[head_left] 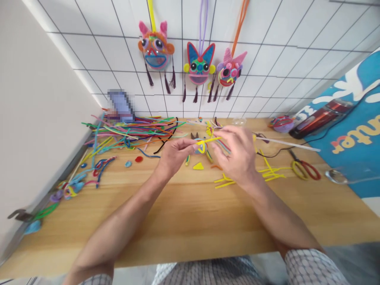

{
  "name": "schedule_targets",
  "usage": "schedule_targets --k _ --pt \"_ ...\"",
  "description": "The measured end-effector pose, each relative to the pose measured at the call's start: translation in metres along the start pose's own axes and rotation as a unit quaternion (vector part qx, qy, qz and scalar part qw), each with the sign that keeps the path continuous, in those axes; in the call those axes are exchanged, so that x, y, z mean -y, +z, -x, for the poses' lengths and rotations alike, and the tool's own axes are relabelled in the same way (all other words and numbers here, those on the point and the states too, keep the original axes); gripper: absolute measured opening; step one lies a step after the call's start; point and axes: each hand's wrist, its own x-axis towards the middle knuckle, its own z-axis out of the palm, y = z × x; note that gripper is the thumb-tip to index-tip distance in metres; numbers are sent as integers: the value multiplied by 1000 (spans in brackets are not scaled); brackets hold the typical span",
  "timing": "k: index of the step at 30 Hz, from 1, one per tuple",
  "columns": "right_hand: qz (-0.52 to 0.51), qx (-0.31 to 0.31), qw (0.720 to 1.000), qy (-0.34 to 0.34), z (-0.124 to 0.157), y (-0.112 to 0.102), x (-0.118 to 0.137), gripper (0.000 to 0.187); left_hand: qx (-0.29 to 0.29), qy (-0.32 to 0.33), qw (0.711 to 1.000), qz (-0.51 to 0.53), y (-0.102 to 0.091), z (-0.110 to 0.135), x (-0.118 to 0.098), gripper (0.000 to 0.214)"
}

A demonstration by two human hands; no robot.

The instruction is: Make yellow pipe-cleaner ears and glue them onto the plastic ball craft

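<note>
My left hand (177,156) pinches a yellow pipe cleaner (202,147) between thumb and fingertips; its near end is bent into a small loop. The strip runs right into the curled fingers of my right hand (237,156), which is slightly blurred. Beneath the strip lie pliers (194,135), their jaws pointing away and the middle covered. Closer to me is a small yellow triangle (198,166) on the table. Several loose yellow pipe cleaners (271,173) are spread beside and under my right wrist.
Many coloured pipe cleaners (139,132) are heaped at back left, near a pixelated phone-like object (121,105). Scissors (305,169) and a red flask (322,118) are at right. Three decorated masks (199,67) hang on the tiled wall. A black cord (280,153) crosses the table.
</note>
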Motion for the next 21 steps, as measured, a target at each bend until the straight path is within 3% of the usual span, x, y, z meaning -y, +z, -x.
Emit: schedule_targets --k 3,9,15,21 --pt "-43 -35 998 12 4 -2 12 9 -46 -20 996 71 6 1 6 35" --pt "-206 47 967 145 8 22 9 10 -38 -43 991 120 17 10 8 42" --pt "-236 75 957 152 3 22 -4 11 17 -45 996 76 14 10 4 37" --pt "-257 101 945 175 1 22 -6 9 25 -46 997 60 12 8 8 37"
